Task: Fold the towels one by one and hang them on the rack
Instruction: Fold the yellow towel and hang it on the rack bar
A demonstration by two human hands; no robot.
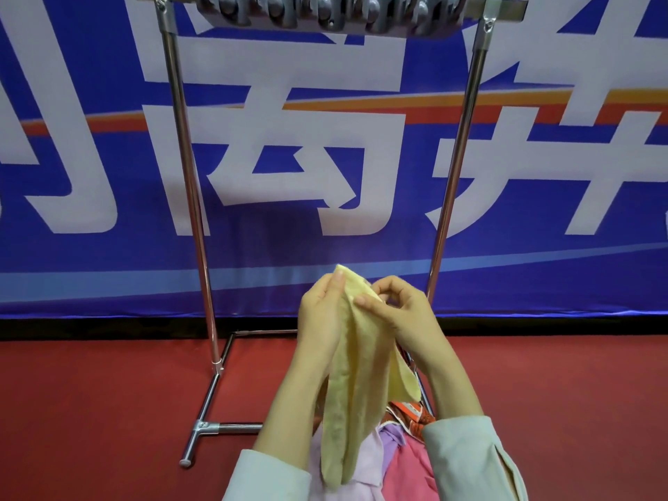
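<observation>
A pale yellow towel (356, 385) hangs in long folds between my hands, held up in front of the metal rack (188, 168). My left hand (321, 316) grips its upper left edge with the thumb on top. My right hand (401, 312) pinches the top edge from the right side. The rack's top bar (506, 9) runs along the upper edge of the view, carrying a grey row of clips (318, 12). Below my hands lies a pile of other towels (401, 461) in pink, lilac and red-patterned cloth.
The rack's two chrome uprights and floor feet (202, 428) stand on a red floor (90, 410). A blue banner with large white characters (289, 157) covers the wall behind. My pale green sleeves (470, 457) fill the bottom of the view.
</observation>
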